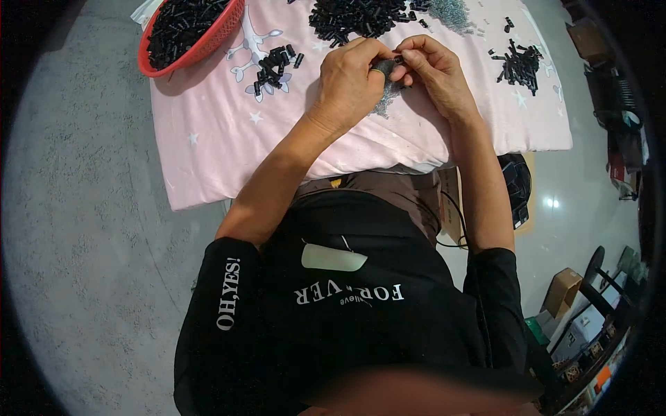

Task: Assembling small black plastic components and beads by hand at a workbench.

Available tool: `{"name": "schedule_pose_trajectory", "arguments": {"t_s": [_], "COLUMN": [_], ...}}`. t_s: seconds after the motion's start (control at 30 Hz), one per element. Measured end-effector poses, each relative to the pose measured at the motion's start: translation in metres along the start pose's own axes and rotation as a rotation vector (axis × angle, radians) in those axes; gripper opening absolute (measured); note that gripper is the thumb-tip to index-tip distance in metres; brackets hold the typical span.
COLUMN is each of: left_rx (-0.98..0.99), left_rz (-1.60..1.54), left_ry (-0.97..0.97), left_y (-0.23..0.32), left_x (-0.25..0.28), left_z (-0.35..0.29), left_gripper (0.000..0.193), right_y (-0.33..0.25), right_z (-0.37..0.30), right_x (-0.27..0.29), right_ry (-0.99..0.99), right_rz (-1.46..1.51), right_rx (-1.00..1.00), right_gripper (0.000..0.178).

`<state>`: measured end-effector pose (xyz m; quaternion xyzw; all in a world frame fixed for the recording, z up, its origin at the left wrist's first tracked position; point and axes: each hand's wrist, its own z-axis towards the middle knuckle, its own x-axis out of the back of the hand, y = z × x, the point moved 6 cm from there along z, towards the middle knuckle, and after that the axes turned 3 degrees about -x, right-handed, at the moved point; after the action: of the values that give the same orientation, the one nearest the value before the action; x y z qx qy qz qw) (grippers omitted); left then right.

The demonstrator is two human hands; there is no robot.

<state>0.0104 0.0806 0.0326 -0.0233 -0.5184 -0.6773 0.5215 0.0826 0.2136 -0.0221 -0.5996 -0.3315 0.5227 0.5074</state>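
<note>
Pink-clothed table [229, 152]: in from near edge, L hand [354, 80] & R hand [438, 73] fingertips both clamped on small black pc [399, 59]; prob. best kept square, pressed lightly.

Small black part [399, 59] held between hands [350, 80].

A rough grey surface [90, 208] fills the left side; on the right, a pale, glossy floor [541, 236] catches a bright reflection [551, 203]. Between them stands a pink-draped desk [229, 156]. A cardboard box [562, 292] sits lower right.
</note>
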Motion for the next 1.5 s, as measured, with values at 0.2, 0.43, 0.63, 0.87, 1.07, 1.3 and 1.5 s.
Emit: {"name": "schedule_pose_trajectory", "arguments": {"t_s": [0.2, 0.43, 0.63, 0.87, 1.07, 1.3, 1.5], "left_rx": [-0.025, -0.041, 0.004, 0.077, 0.13, 0.049, 0.007], "left_rz": [0.051, 0.051, 0.015, -0.108, 0.143, 0.31, 0.309], "left_ry": [0.012, 0.03, 0.003, -0.004, -0.005, -0.127, -0.141], "left_y": [0.001, 0.005, -0.001, -0.008, -0.044, -0.04, -0.04], "left_x": [-0.001, 0.0, 0.003, 0.005, 0.044, 0.037, 0.024], "left_z": [0.001, 0.003, 0.003, 0.001, 0.0, -0.007, -0.001], "left_gripper": [0.025, 0.025, 0.024, 0.027, 0.026, 0.029, 0.029], "right_y": [-0.001, 0.0, -0.003, -0.004, 0.0, 0.001, 0.004], "right_z": [-0.001, -0.001, -0.003, -0.002, -0.001, -0.002, -0.001], "right_x": [-0.004, 0.002, 0.0, -0.001, 0.002, 0.002, 0.005], "right_ry": [0.001, 0.025, 0.028, 0.033, 0.039, 0.036, 0.033], "right_rz": [-0.016, 0.057, 0.054, 0.073, 0.048, 0.042, 0.053], "right_rx": [-0.018, -0.003, -0.007, -0.026, -0.008, -0.011, -0.023], "right_gripper": [0.014, 0.014, 0.015, 0.014, 0.013, 0.013, 0.014]}}
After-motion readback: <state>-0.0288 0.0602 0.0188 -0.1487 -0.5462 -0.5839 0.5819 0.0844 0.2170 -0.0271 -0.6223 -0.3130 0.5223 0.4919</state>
